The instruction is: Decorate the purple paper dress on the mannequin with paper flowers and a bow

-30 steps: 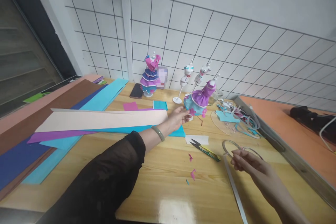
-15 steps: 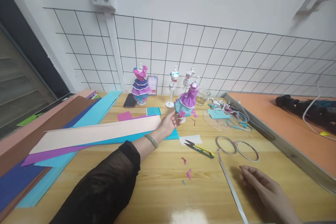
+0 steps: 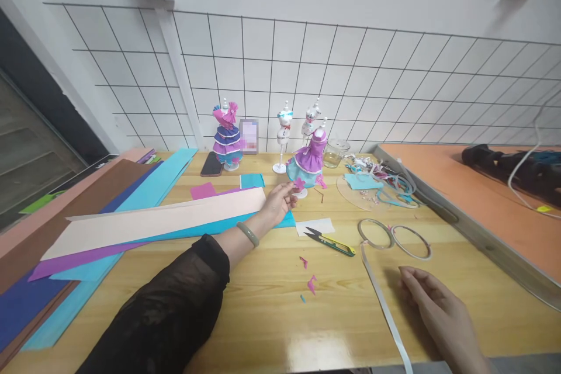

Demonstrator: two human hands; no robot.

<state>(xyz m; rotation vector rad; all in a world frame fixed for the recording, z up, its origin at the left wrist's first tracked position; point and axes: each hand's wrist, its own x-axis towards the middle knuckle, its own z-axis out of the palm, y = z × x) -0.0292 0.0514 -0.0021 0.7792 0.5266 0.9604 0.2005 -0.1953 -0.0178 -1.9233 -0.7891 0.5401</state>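
Observation:
At the back of the table, a small white dress form wears a purple and light-blue paper dress (image 3: 312,159) with pink flowers along its hem. My left hand (image 3: 280,201) reaches to that hem, thumb and forefinger closed at a pink paper flower (image 3: 299,183). The other fingers curl loosely beneath. On the near right, my right hand (image 3: 438,307) rests by the table top, thumb pressed against curled fingers, with nothing visible in it. Two rolls of ribbon (image 3: 411,242) lie just beyond it, and a white ribbon strip (image 3: 385,310) trails to its left.
Thread snips (image 3: 329,242) lie mid-table beside a white paper piece (image 3: 322,226). Pink scraps (image 3: 311,284) are in front. Long coloured paper sheets (image 3: 162,216) spread over the left. Another dressed form (image 3: 227,139), bare forms (image 3: 284,128), a phone (image 3: 212,165) and a glass jar (image 3: 336,153) stand or lie behind.
My right hand has drawn back from the ribbon rolls toward the near edge. My left hand stays at the hem, its fingertips now closed at the flower. The view has shifted.

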